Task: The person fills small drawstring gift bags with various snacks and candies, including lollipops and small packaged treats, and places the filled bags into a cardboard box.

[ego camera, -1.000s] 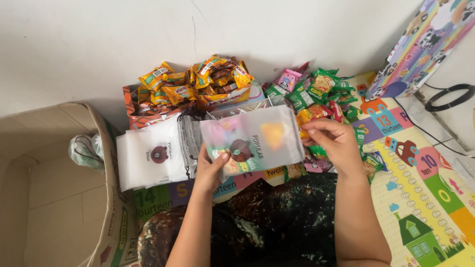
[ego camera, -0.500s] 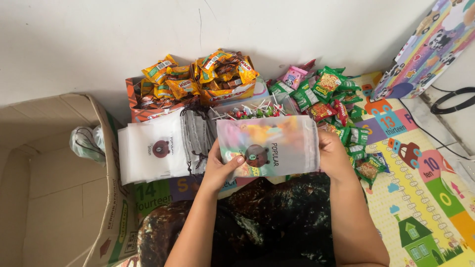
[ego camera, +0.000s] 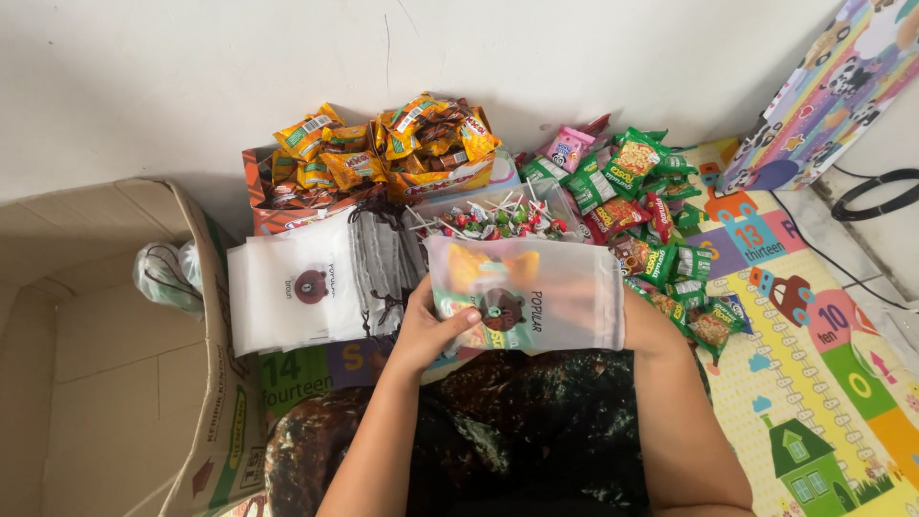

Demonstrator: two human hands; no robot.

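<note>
Gripping, left hand: fingers curl over the left edge of a frosted translucent drawstring pouch holding orange and green snack packets.
Pouch place: above the lap, before a clear tub of lollipops.
Right hand: hidden behind the pouch; grip cannot be told.
Far left: brown cardboard box, flat white pouch stack.

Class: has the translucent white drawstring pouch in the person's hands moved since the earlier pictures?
Yes. The translucent white drawstring pouch has come down toward the person's lap, away from the orange snack packets.
</note>
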